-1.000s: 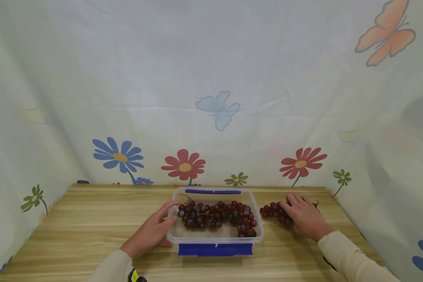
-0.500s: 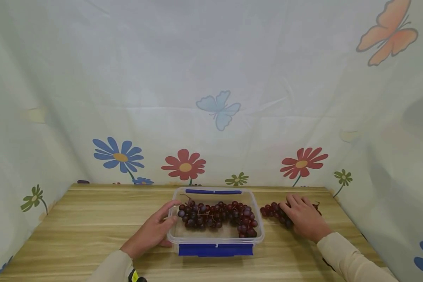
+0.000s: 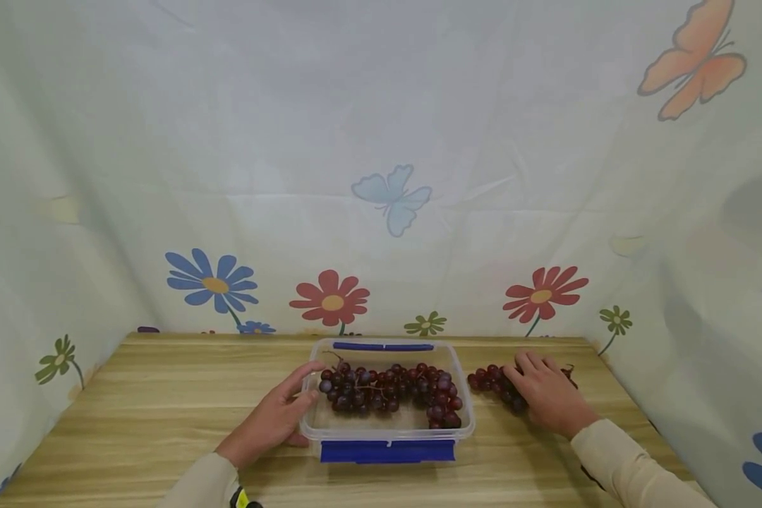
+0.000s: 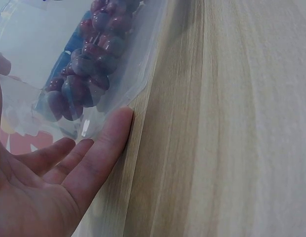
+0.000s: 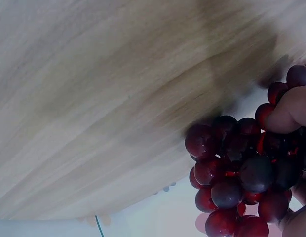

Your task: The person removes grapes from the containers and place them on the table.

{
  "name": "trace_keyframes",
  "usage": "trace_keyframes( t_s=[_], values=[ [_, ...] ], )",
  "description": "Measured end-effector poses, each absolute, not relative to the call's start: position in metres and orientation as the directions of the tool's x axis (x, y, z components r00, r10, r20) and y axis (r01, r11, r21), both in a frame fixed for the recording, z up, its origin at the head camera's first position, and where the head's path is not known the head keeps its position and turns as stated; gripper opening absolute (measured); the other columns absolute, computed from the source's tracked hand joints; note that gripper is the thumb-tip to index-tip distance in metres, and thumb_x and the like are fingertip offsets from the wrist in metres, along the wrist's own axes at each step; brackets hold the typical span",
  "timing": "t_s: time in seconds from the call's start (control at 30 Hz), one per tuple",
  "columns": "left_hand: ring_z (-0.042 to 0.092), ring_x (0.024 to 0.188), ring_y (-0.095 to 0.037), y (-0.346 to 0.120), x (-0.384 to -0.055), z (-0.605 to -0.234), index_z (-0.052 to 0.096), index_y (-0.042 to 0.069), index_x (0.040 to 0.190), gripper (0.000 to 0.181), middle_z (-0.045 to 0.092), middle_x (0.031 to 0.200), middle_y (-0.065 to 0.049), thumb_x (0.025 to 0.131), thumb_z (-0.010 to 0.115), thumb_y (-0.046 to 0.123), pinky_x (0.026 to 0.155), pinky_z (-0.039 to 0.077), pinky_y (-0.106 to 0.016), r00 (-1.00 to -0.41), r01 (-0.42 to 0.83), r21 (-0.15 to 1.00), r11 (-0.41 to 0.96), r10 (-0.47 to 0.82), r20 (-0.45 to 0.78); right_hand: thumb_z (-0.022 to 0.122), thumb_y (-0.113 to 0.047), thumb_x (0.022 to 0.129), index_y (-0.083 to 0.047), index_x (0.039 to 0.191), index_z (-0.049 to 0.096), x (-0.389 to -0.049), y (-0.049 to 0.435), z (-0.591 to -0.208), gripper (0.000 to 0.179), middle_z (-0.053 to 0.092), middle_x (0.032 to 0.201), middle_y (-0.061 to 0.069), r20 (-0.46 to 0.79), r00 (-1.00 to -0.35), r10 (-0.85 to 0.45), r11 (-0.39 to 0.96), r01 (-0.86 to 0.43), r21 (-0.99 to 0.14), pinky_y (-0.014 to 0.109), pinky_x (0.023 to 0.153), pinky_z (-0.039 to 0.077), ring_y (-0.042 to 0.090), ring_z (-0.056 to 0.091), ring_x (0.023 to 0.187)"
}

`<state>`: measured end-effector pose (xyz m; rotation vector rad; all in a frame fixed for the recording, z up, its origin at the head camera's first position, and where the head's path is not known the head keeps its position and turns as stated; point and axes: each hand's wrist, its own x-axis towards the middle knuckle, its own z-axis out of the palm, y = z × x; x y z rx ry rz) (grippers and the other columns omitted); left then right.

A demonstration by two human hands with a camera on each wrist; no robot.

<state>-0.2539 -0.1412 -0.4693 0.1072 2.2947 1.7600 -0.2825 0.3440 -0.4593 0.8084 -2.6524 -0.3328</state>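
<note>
A clear plastic box point(image 3: 387, 433) with blue clips stands lidless at the middle of the table. Inside lies a long bunch of dark red grapes point(image 3: 387, 386), stretched across and bending forward at the right end. My left hand point(image 3: 268, 421) rests against the box's left side; in the left wrist view its extended fingers point(image 4: 101, 150) touch the clear wall. Right of the box, my right hand point(image 3: 554, 396) grips a second bunch of grapes point(image 3: 497, 382) from above, covering its middle. The right wrist view shows fingers around these grapes point(image 5: 255, 174).
The wooden table point(image 3: 152, 402) ends at a white fabric backdrop point(image 3: 260, 176) printed with flowers and butterflies, which also rises on both sides. A blue clip point(image 3: 387, 451) hangs down at the box's front, and another blue clip point(image 3: 383, 346) lies along its back.
</note>
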Motion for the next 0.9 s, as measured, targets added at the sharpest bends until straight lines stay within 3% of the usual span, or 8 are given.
trace_keyframes(
  t_s=[0.13, 0.27, 0.37, 0.47, 0.6, 0.73, 0.83, 0.9],
  values=[
    [0.066, 0.087, -0.028, -0.141, -0.254, -0.469, 0.046, 0.035, 0.153, 0.047, 0.027, 0.170, -0.022, 0.109, 0.053, 0.021, 0.057, 0.063, -0.047, -0.963, -0.104, 0.960, 0.262, 0.215, -0.163, 0.075, 0.004, 0.078, -0.012, 0.111, 0.060, -0.280, 0.343, -0.455, 0.040, 0.051, 0.099, 0.006, 0.240, -0.793, -0.560, 0.820, -0.491, 0.293, 0.051, 0.079, 0.053, 0.029, 0.053, 0.095],
    [0.068, 0.109, -0.033, -0.141, -0.253, -0.470, 0.047, 0.035, 0.153, 0.047, 0.028, 0.170, -0.023, 0.108, 0.053, 0.021, 0.057, 0.063, -0.047, -0.965, -0.102, 0.961, 0.258, 0.207, -0.158, 0.076, 0.003, 0.078, -0.012, 0.116, 0.061, -0.277, 0.342, -0.451, 0.043, 0.053, 0.104, 0.007, 0.219, -0.805, -0.551, 0.827, -0.489, 0.279, 0.053, 0.082, 0.055, 0.029, 0.054, 0.100],
    [0.068, 0.086, -0.024, -0.141, -0.254, -0.470, 0.046, 0.036, 0.153, 0.047, 0.026, 0.170, -0.024, 0.108, 0.054, 0.023, 0.057, 0.063, -0.047, -0.965, -0.103, 0.960, 0.260, 0.208, -0.160, 0.077, 0.000, 0.079, -0.012, 0.119, 0.060, -0.275, 0.342, -0.447, 0.045, 0.055, 0.111, 0.007, 0.213, -0.810, -0.546, 0.830, -0.489, 0.267, 0.054, 0.085, 0.055, 0.030, 0.056, 0.105],
    [0.047, 0.054, -0.017, -0.142, -0.255, -0.471, 0.045, 0.037, 0.154, 0.048, 0.021, 0.171, -0.027, 0.109, 0.053, 0.025, 0.057, 0.063, -0.046, -0.962, -0.099, 0.960, 0.261, 0.222, -0.159, 0.079, -0.003, 0.079, -0.013, 0.123, 0.060, -0.273, 0.342, -0.444, 0.049, 0.057, 0.118, 0.007, 0.215, -0.812, -0.543, 0.835, -0.495, 0.241, 0.057, 0.089, 0.055, 0.030, 0.057, 0.111],
    [0.037, 0.047, -0.015, -0.144, -0.256, -0.473, 0.043, 0.036, 0.155, 0.049, 0.019, 0.171, -0.028, 0.109, 0.053, 0.025, 0.057, 0.063, -0.045, -0.958, -0.090, 0.963, 0.253, 0.244, -0.153, 0.082, -0.009, 0.078, -0.015, 0.130, 0.060, -0.270, 0.341, -0.442, 0.057, 0.057, 0.126, 0.007, 0.204, -0.815, -0.542, 0.838, -0.505, 0.208, 0.059, 0.095, 0.054, 0.031, 0.056, 0.118],
    [0.067, 0.096, -0.034, -0.143, -0.255, -0.474, 0.045, 0.037, 0.154, 0.047, 0.020, 0.172, -0.025, 0.109, 0.053, 0.025, 0.058, 0.063, -0.045, -0.962, -0.085, 0.963, 0.254, 0.229, -0.145, 0.086, -0.017, 0.077, -0.017, 0.138, 0.058, -0.269, 0.339, -0.441, 0.067, 0.057, 0.134, 0.008, 0.185, -0.823, -0.538, 0.842, -0.512, 0.171, 0.062, 0.099, 0.052, 0.033, 0.055, 0.126],
    [0.052, 0.133, -0.042, -0.142, -0.254, -0.473, 0.047, 0.038, 0.152, 0.046, 0.021, 0.172, -0.023, 0.109, 0.054, 0.025, 0.058, 0.064, -0.046, -0.967, -0.084, 0.962, 0.259, 0.212, -0.142, 0.088, -0.023, 0.078, -0.017, 0.141, 0.057, -0.268, 0.335, -0.436, 0.070, 0.056, 0.139, 0.011, 0.180, -0.819, -0.545, 0.838, -0.525, 0.149, 0.064, 0.101, 0.051, 0.035, 0.054, 0.130],
    [0.053, 0.133, -0.042, -0.142, -0.254, -0.472, 0.047, 0.039, 0.152, 0.046, 0.022, 0.172, -0.023, 0.109, 0.053, 0.025, 0.058, 0.064, -0.046, -0.967, -0.087, 0.962, 0.258, 0.212, -0.144, 0.088, -0.027, 0.080, -0.016, 0.142, 0.055, -0.266, 0.331, -0.432, 0.071, 0.056, 0.142, 0.012, 0.172, -0.817, -0.550, 0.835, -0.531, 0.145, 0.065, 0.103, 0.050, 0.037, 0.054, 0.133]
  ],
)
